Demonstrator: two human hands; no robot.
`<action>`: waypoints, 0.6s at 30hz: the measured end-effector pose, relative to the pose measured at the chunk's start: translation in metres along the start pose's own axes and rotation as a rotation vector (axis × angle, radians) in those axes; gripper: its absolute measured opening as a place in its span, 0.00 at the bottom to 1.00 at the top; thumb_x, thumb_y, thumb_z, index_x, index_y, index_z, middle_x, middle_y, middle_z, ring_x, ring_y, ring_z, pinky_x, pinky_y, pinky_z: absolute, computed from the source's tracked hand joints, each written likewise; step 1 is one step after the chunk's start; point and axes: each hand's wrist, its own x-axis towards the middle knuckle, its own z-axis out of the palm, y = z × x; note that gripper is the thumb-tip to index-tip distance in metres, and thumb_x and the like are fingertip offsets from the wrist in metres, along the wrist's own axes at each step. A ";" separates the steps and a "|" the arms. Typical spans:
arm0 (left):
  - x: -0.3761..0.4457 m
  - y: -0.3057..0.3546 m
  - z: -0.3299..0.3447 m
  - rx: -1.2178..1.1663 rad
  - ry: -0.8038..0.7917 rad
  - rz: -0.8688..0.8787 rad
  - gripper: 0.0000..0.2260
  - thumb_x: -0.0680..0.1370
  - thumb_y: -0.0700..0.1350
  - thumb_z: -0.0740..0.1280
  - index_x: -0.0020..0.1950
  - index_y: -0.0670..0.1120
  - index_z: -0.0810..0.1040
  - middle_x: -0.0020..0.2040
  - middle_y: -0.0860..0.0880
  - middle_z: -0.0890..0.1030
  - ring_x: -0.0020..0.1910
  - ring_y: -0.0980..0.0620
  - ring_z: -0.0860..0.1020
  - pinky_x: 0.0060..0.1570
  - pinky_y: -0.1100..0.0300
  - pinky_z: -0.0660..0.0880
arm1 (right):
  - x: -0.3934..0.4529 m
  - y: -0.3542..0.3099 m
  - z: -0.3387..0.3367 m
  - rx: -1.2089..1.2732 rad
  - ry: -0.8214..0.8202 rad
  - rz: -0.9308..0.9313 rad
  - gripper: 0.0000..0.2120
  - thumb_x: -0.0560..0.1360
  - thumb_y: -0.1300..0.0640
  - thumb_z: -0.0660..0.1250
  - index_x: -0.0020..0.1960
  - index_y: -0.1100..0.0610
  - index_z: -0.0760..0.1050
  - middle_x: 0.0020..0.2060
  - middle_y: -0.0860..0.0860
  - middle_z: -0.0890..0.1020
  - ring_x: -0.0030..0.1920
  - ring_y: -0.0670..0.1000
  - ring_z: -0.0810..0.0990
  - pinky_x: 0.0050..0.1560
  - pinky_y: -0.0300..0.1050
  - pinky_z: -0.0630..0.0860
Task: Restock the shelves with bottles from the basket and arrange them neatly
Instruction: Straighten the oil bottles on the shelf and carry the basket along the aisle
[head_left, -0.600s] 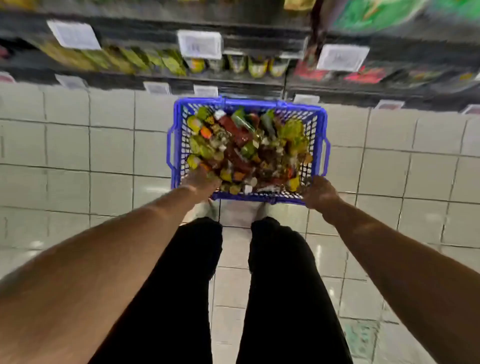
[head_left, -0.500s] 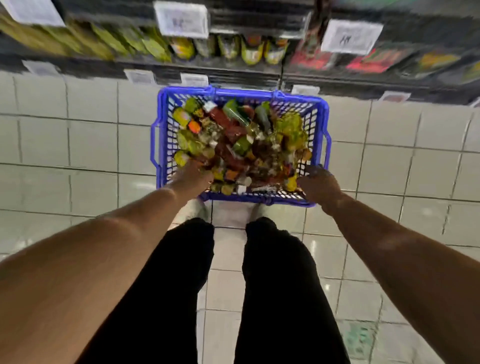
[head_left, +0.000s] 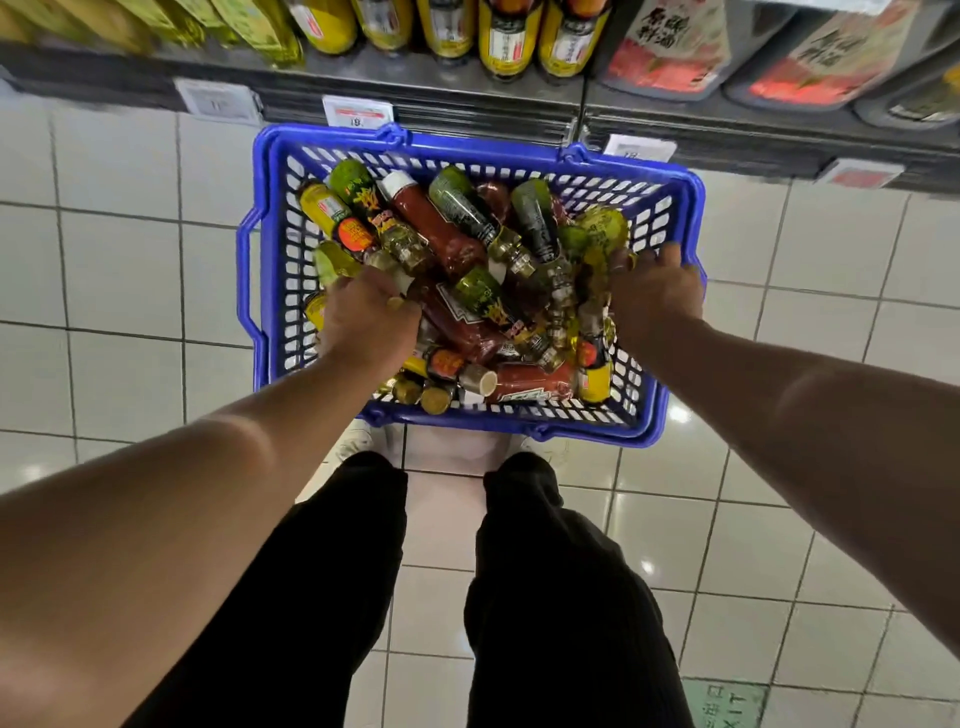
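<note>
Left hand (head_left: 366, 325): curled into the bottle pile (head_left: 457, 270), grasp unclear.
Right hand (head_left: 652, 293): likewise, frame centre-right.
Risk: loose bottles shifting, spilling over the blue basket (head_left: 270, 291).

left hand (head_left: 366, 325) | right hand (head_left: 655, 296) | moved from basket (head_left: 270, 218) rim onto bottles (head_left: 457, 249)

The basket (head_left: 270, 270) of bottles (head_left: 452, 234) sits on the floor (head_left: 119, 260) before the shelf (head_left: 415, 78), just beyond the person's feet.
</note>
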 end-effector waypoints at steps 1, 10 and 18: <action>-0.003 0.000 -0.001 0.002 -0.007 0.010 0.18 0.71 0.49 0.62 0.58 0.46 0.80 0.54 0.42 0.81 0.53 0.42 0.79 0.44 0.55 0.73 | 0.000 0.001 0.001 0.018 0.039 -0.013 0.31 0.75 0.60 0.69 0.76 0.62 0.62 0.62 0.62 0.78 0.65 0.66 0.71 0.57 0.57 0.75; -0.056 0.015 0.001 -0.108 -0.139 0.145 0.17 0.75 0.46 0.71 0.62 0.50 0.75 0.52 0.54 0.76 0.51 0.56 0.75 0.46 0.61 0.71 | -0.029 0.038 -0.070 0.359 0.112 -0.098 0.05 0.73 0.68 0.64 0.47 0.61 0.76 0.43 0.66 0.82 0.37 0.64 0.78 0.39 0.50 0.71; -0.102 0.033 -0.006 -0.102 -0.250 0.390 0.51 0.67 0.50 0.80 0.82 0.57 0.52 0.80 0.48 0.57 0.78 0.46 0.59 0.73 0.47 0.62 | -0.131 0.027 -0.147 0.531 0.164 -0.322 0.07 0.73 0.57 0.72 0.45 0.62 0.82 0.29 0.56 0.78 0.29 0.58 0.73 0.31 0.38 0.67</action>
